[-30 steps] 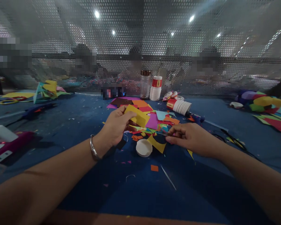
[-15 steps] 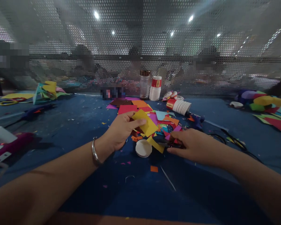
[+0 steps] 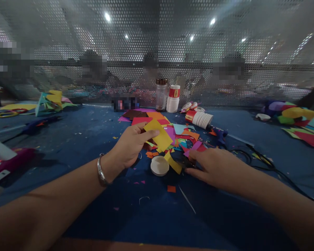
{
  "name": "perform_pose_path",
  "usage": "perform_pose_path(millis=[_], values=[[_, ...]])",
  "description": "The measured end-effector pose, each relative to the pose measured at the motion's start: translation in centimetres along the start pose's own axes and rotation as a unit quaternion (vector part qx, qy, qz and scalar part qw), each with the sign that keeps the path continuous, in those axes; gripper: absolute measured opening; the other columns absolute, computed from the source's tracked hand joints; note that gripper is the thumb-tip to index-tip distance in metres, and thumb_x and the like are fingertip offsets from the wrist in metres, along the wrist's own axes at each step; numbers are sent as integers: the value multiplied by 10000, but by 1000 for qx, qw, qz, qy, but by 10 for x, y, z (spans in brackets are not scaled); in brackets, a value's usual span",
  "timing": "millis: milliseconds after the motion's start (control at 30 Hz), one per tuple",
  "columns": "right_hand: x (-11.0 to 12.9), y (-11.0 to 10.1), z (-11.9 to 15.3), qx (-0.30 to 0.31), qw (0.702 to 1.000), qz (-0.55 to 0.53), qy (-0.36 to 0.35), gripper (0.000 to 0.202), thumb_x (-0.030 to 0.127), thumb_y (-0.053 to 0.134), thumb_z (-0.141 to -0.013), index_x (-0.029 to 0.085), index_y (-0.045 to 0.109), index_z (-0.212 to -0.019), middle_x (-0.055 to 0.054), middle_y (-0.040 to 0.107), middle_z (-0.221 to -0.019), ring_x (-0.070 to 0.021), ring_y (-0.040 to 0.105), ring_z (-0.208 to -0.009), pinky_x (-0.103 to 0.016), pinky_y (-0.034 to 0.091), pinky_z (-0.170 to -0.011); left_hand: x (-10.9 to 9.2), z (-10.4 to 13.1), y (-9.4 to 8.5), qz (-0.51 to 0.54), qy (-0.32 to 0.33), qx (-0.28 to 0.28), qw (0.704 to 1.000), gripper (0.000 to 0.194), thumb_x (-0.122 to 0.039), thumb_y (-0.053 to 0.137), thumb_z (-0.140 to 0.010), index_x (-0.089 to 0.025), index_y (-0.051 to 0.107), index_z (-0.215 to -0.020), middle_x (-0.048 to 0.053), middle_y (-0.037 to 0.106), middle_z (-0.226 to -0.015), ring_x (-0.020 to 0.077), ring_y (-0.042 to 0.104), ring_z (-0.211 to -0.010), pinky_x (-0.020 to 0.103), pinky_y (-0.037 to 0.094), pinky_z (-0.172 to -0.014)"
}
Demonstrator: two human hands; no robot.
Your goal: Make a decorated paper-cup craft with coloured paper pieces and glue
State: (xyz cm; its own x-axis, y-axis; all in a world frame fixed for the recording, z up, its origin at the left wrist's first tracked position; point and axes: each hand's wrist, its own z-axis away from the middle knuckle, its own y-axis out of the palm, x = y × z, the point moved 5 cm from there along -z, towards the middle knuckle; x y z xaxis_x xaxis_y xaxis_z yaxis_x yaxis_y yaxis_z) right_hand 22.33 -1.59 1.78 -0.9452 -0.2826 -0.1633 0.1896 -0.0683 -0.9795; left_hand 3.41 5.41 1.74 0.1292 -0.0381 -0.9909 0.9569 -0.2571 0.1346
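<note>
Seen from the head camera, two bare hands work above a blue tabletop (image 3: pixel 107 216). We see the left hand (image 3: pixel 132 143), a silver bracelet (image 3: pixel 101 170) at its wrist, pinching a yellow sheet (image 3: pixel 162 137) between thumb and fingers; the sheet is held tilted over the near part of a heap of paper scraps (image 3: pixel 184 134). The right hand (image 3: pixel 205 164) is partly curled, thumb below and fingers above, around a dark, blurred object (image 3: pixel 186 162); we cannot tell whether it grips this object or merely touches it. A purple strip (image 3: pixel 193 149) lies just beyond its fingers.

Between the hands we note a white disc (image 3: pixel 159 166) and, at its right edge, a yellow strip (image 3: pixel 174 165). Nearer to us lie an orange square (image 3: pixel 171 189) and a thin white stick (image 3: pixel 187 199). Behind the heap, a clear jar (image 3: pixel 161 99) with a dark lid stands beside an upright stack of cups (image 3: pixel 173 103); a second stack of cups (image 3: pixel 201 119) lies on its side, with a blue glue gun (image 3: pixel 220 135) near its right end. At the left we find another glue gun (image 3: pixel 39 125) and a magenta power strip (image 3: pixel 5 164). A perforated screen (image 3: pixel 146 28) rises behind the table.
</note>
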Motion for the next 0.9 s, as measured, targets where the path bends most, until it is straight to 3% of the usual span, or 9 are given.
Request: perform_pose_path(millis=[133, 267, 500, 600, 700, 767, 833, 900], values=[[7, -8, 0, -27, 999, 20, 25, 280, 420, 537, -930, 189, 672, -1014, -136, 764, -887, -312, 717, -773, -313, 319, -533, 0, 1, 1, -6, -2, 6, 1000, 103, -191, 712, -790, -136, 691, -875, 27, 722, -788, 79, 596, -554, 166, 421, -446], [23, -10, -1, -75, 997, -24, -23, 215, 386, 574, -901, 201, 649, -982, -88, 750, -879, -273, 704, -766, -300, 304, -544, 1, 0, 1, -4, 1, 9, 1000, 116, -204, 706, -791, -130, 690, -878, 28, 725, -782, 80, 598, -556, 165, 417, -445], [34, 1, -9, -74, 993, -77, -59, 127, 227, 534, -884, 176, 636, -828, -72, 714, -783, -193, 637, -671, -281, 287, -549, 3, -2, 0, 10, 6, 14, 1000, 260, -271, 776, -709, -133, 693, -912, 38, 735, -825, 97, 615, -611, 171, 433, -471], [24, -6, -9, -138, 973, -180, -54, 185, 250, 505, -893, 181, 629, -774, -28, 652, -655, -144, 555, -561, -264, 310, -533, 1, -1, -1, 12, 11, 14, 1000, 253, -264, 765, -712, -139, 692, -919, 38, 733, -829, 107, 621, -631, 179, 446, -479], [3, -18, -7, -220, 924, -310, -36, 235, 334, 497, -898, 188, 614, -756, -7, 621, -622, -127, 534, -534, -245, 359, -519, 0, -1, 0, 12, 13, 23, 1000, 188, -254, 709, -770, -143, 683, -920, 45, 731, -844, 118, 641, -662, 184, 456, -491], [-15, -22, -6, -252, 908, -334, -1, 226, 349, 517, -872, 196, 607, -733, 0, 606, -603, -124, 516, -511, -242, 350, -491, 1, 0, 0, 12, 7, 27, 1000, 167, -254, 693, -791, -145, 675, -917, 46, 728, -836, 120, 641, -652, 192, 458, -491], [-34, -23, -8, -249, 916, -310, 56, 227, 352, 531, -854, 202, 599, -698, 3, 586, -566, -129, 497, -488, -251, 331, -478, 2, 0, 0, 9, 0, 25, 1000, 151, -244, 704, -783, -149, 664, -894, 36, 718, -802, 117, 630, -624, 200, 458, -494], [-47, -19, -13, -204, 942, -248, 97, 219, 323, 538, -848, 204, 606, -678, -6, 601, -566, -144, 521, -504, -263, 334, -498, 2, 0, 0, 5, -3, 24, 1000, 151, -227, 729, -759, -154, 653, -867, 26, 709, -785, 115, 625, -613, 204, 455, -498]])
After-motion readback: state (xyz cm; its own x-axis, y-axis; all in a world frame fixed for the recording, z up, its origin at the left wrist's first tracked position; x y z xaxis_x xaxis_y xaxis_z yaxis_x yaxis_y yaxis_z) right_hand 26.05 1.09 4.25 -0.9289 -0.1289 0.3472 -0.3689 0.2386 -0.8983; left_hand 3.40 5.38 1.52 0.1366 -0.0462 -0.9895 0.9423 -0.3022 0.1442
